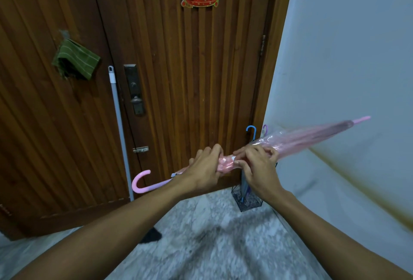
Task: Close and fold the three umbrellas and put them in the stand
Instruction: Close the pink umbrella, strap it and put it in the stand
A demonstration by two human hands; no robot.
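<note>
I hold a closed pink see-through umbrella [308,138] nearly level in front of me, its curved pink handle [139,182] to the left and its tip up to the right. My left hand [204,169] grips the gathered canopy near the shaft. Beside it, my right hand [259,163] pinches the canopy's strap. Behind my hands, a dark wire stand [247,200] sits on the floor in the corner. It holds a blue-handled umbrella [251,131] and a purple-handled umbrella [264,128], both partly hidden.
A brown wooden door [190,78] with a lock plate [135,90] fills the view ahead. A grey mop pole [119,132] leans on it. The white wall [348,67] runs along the right. The floor [212,239] is speckled grey stone.
</note>
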